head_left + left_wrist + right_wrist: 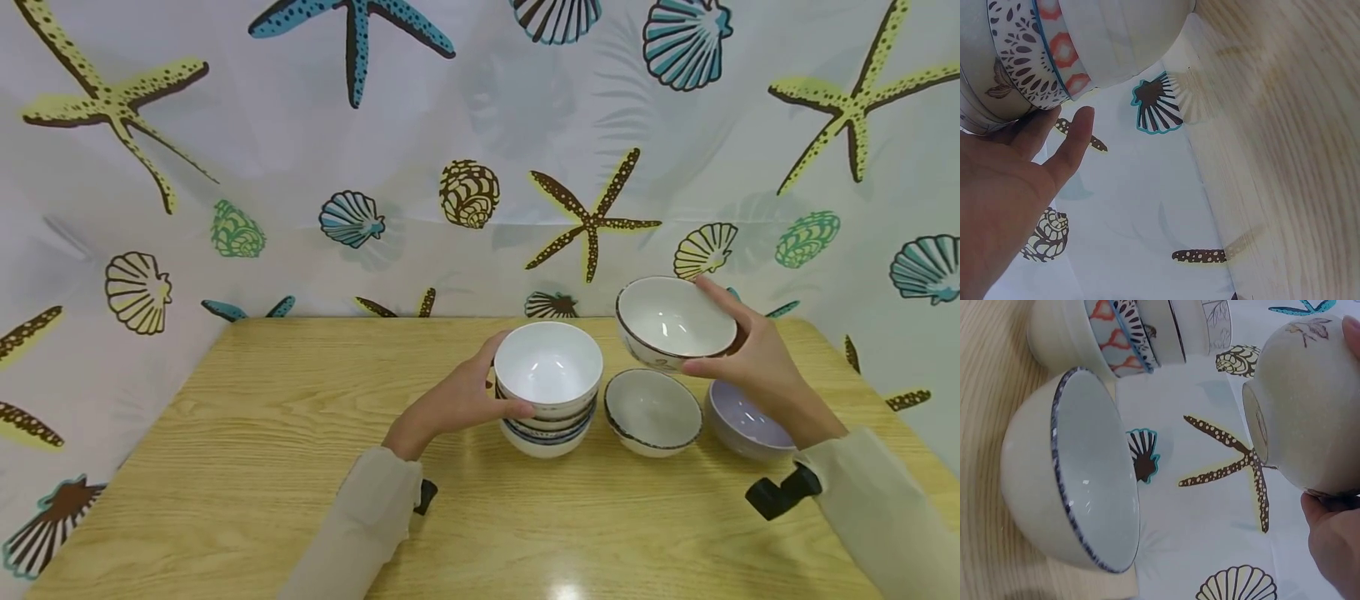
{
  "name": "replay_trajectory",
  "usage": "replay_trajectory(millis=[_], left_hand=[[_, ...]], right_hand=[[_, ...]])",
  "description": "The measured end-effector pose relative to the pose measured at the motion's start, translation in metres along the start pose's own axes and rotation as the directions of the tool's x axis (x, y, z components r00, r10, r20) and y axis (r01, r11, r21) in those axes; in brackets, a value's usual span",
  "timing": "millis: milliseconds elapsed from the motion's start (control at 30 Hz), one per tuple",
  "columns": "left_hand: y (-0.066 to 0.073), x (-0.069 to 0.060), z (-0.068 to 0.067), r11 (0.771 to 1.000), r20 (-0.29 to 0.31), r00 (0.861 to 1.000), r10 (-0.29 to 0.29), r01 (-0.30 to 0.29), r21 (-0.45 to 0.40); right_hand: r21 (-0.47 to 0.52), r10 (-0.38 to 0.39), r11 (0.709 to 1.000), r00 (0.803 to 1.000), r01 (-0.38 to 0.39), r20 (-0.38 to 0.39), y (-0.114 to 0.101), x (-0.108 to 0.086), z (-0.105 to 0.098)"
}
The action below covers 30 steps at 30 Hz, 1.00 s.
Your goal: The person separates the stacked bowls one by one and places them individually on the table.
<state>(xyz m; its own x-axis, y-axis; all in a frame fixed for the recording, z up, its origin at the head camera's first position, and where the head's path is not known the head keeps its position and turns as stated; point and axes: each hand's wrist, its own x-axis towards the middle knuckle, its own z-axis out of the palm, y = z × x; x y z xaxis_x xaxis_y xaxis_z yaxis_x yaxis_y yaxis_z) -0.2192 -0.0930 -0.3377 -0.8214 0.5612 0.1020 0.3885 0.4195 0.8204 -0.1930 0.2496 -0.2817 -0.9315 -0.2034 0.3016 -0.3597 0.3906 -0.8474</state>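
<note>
Head view: high, facing forward-down. 2 wrist views: close, rolled sideways; all 3 share bowl stack (558,400).

Has bowl stack (550,408) on table (300,433) with left hand (467,400) against its left side, middle bowl (654,414) just right of stack, end bowl (746,421) right of that, held bowl (671,321) in right hand (761,362) above table near middle bowl, backdrop (420,150) behind table.

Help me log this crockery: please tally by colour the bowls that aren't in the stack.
Off-white: 2, the brown-rimmed bowl in the right hand and the blue-rimmed bowl on the table
Lavender: 1, the lavender bowl, partly hidden by the right arm
Total: 3
</note>
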Motion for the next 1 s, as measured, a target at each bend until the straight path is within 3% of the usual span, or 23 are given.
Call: replay_trajectory(millis=[233, 400, 767, 1000], left_hand=[[0.002, 0.0, -0.002, 1.0, -0.003, 1.0, -0.015, 0.015, 0.01], [0.003, 0.0, -0.002, 1.0, 0.002, 1.0, -0.02, 0.02, 0.008], [0.001, 0.002, -0.001, 1.0, 0.002, 1.0, -0.015, 0.015, 0.012], [0.0, 0.002, -0.001, 1.0, -0.001, 1.0, -0.01, 0.01, 0.002]], right_hand=[[-0.156, -0.002, 0.988, 0.998, -0.008, -0.061, 0.015, -0.011, -0.014], [-0.216, 0.024, 0.975, 0.994, -0.046, -0.102, 0.025, -0.02, -0.024], [-0.172, 0.117, 0.974, 0.978, -0.147, -0.173, 0.048, -0.04, -0.049], [-0.212, 0.169, 0.952, 0.957, -0.22, -0.234, 0.058, -0.049, -0.059]])
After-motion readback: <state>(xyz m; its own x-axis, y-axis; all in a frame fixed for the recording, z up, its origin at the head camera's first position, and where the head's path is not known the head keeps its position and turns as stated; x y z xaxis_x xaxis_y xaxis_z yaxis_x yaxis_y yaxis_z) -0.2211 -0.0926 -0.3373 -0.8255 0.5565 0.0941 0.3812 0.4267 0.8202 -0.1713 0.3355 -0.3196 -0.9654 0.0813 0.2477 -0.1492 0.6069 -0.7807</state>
